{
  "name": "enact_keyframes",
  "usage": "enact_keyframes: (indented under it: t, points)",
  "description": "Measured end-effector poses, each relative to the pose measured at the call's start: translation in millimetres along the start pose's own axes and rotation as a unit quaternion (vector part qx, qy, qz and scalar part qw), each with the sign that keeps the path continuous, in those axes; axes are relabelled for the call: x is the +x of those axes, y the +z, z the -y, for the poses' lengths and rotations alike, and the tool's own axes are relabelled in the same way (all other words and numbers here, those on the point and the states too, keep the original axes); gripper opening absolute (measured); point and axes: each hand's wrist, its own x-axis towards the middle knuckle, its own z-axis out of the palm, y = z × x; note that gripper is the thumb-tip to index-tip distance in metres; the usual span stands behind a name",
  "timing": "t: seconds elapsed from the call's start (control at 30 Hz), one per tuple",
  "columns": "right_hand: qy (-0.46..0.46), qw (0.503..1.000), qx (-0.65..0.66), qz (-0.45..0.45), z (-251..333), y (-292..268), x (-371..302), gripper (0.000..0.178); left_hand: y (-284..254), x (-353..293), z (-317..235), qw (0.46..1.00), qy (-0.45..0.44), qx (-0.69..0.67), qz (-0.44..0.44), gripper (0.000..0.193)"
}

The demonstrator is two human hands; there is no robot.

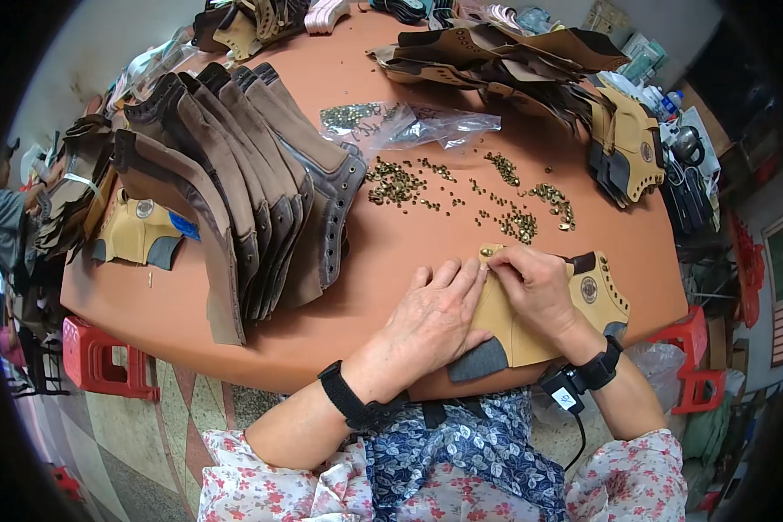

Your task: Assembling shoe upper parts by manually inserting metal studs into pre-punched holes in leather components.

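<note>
A tan boot upper (531, 331) with dark grey corner patches and a round dark emblem lies in front of me at the table's near edge. My left hand (435, 317) rests flat on its left side, fingers stretched out toward the far edge. My right hand (535, 287) is pinched at that upper's far left corner, just beside the left fingertips. What the pinch holds, if anything, is hidden by the fingers. A brass-coloured eyelet (485, 251) shows at the corner by the fingertips. More eyelets line the upper's right edge. Loose brass eyelets (518, 224) lie scattered just beyond my hands.
A row of brown boot uppers (235, 174) stands on the orange table (391, 261) at left. More uppers (513, 61) are piled at the far right, with tan ones (626, 143) at the right edge. A clear plastic bag (418, 126) holds eyelets. Red stools (109, 361) stand below.
</note>
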Motion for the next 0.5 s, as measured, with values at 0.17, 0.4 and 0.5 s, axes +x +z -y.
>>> enact_keyframes:
  t: [0.17,0.4,0.5]
  points:
    - [-0.026,0.999,-0.024,-0.009,-1.4,3.4,1.4,0.005,-1.7,0.3,-0.7,1.000,0.004,0.001,-0.001,0.079]
    - [-0.100,0.992,-0.072,-0.001,-1.0,2.8,-2.5,0.007,-1.0,-0.2,-0.8,1.000,-0.001,-0.008,-0.001,0.079]
    - [-0.072,0.996,-0.049,-0.002,-2.0,2.9,-1.2,0.008,0.1,-0.4,0.5,1.000,0.001,-0.009,-0.006,0.079]
